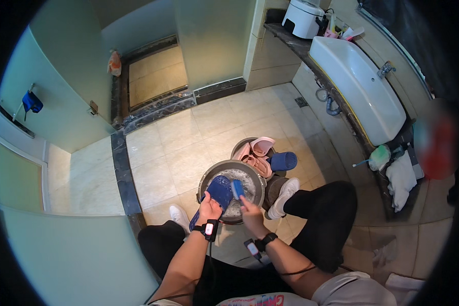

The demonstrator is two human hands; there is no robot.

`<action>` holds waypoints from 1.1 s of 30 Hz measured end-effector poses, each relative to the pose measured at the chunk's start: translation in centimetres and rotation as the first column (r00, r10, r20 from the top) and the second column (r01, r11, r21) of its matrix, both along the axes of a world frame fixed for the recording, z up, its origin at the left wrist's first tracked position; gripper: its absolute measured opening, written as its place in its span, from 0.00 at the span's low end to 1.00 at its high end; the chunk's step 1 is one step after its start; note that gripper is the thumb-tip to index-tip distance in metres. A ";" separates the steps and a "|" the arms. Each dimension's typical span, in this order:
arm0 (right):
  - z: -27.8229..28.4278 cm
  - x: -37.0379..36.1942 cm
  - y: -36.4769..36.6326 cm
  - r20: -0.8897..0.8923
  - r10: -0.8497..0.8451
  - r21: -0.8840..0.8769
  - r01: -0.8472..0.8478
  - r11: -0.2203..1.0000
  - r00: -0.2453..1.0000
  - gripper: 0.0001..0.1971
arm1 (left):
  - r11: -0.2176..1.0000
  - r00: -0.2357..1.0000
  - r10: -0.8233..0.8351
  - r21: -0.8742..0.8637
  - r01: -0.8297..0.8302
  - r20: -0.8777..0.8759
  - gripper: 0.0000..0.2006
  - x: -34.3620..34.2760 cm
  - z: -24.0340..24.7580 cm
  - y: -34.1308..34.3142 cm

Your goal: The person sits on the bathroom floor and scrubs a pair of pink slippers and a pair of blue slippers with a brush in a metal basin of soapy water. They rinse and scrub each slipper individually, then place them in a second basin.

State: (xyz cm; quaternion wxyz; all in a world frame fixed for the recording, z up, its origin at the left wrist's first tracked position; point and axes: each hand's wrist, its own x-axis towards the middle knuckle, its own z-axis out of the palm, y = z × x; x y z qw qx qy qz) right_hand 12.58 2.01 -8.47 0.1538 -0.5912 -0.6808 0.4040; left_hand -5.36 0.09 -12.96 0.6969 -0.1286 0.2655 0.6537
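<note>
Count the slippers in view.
4 visible: a blue slipper in the left hand, two pink slippers and another blue one in the far basin; others may be hidden.

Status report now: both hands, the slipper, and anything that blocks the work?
Left hand grips blue slipper over foamy basin. Right hand holds blue brush against it. Second basin of slippers behind; nothing blocking.

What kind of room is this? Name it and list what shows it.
A bathroom, most likely at home: a white washbasin set in a dark counter, a tiled floor, and a glass-walled shower area. The person scrubs a blue slipper over a soapy metal basin.
</note>
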 end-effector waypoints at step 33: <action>-0.1 -3.6 -1.0 -0.040 0.143 0.019 -0.142 0.990 0.989 0.27 | 0.973 0.900 0.048 -0.182 -0.140 -0.433 0.06 1.6 0.2 1.4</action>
